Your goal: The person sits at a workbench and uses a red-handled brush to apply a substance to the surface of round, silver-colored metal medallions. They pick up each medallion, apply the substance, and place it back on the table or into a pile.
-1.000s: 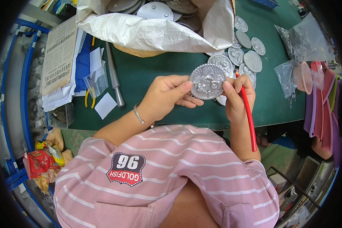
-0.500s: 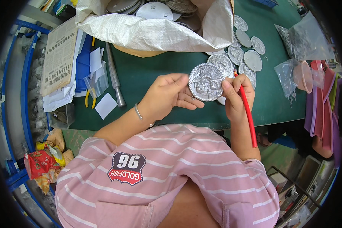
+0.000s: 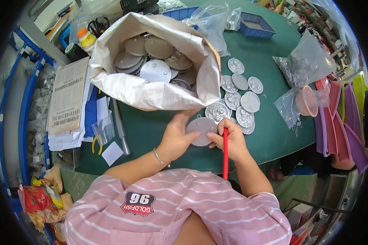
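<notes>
In the head view, a round grey metal medallion [image 3: 201, 127] is held in front of the person, just above the near edge of the dark green table [image 3: 280, 126], its plain back facing the camera and a small loop at its upper rim. The left hand [image 3: 176, 136] grips its left side, thumb over the plain face and fingers mostly hidden behind. The right hand [image 3: 232, 139] pinches the lower right edge between thumb and fingers, while also clasping a long, thin red stick [image 3: 225, 159] that points toward the body.

The handling of this one medallion seems under way, not finished, since it is in both hands. A loose cluster of silvery metal discs [image 3: 232, 101] lies to the right, some relief side up, others plain side up; whether they are done or waiting cannot be told. Many more grey discs [image 3: 158, 47] sit in the open white woven sack [image 3: 151, 96], so plenty seems left if those are still to be handled.

Half a second ago the medallion showed its relief side; it is now turned over. The camera's view has shifted too, showing more of the sack's contents. The cluster looks much the same.
</notes>
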{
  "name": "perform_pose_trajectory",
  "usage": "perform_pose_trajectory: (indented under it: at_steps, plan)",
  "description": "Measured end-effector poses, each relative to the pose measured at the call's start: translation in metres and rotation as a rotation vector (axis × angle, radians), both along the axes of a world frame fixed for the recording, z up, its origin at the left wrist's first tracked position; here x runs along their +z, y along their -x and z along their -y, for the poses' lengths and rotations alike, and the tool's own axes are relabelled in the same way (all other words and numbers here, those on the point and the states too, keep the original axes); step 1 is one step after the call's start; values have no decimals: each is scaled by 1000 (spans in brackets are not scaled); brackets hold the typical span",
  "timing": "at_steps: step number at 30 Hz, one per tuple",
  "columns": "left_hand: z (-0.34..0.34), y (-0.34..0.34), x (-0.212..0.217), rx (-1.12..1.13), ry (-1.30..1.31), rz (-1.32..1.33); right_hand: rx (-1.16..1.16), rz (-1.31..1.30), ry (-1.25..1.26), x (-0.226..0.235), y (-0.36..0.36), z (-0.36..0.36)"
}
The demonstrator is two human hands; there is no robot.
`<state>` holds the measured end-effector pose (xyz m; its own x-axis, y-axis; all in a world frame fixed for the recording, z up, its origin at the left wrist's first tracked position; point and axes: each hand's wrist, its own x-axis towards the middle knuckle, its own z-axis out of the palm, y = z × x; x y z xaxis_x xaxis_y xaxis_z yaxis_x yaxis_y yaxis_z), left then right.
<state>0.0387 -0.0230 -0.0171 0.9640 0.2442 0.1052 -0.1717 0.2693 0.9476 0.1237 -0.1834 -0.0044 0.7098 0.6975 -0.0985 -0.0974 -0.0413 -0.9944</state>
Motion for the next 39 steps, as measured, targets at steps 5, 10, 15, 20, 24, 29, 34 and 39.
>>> perform_pose_trajectory:
  at_steps: [5,10,15,20,24,29,34,39]
  plan:
    - [0,3,3,59,47,-95,-247,28,-60,21,-50,-1]
    - [-7,14,11,18,150,-331,-403,313,-248,89,-137,-34]
    - [-8,17,17,-7,157,-317,-334,428,-105,164,-210,-109]
    - [-10,20,18,-17,146,-292,-309,531,174,174,-246,-137]
    - [-18,22,13,43,144,-323,-297,666,208,159,-257,-128]
    - [-15,24,5,7,157,-342,-62,606,368,117,-256,-79]
    - [-10,17,6,-57,165,-373,-181,958,1015,3,-274,-53]
    - [-8,18,12,-70,134,-384,-393,802,916,-43,-256,-58]
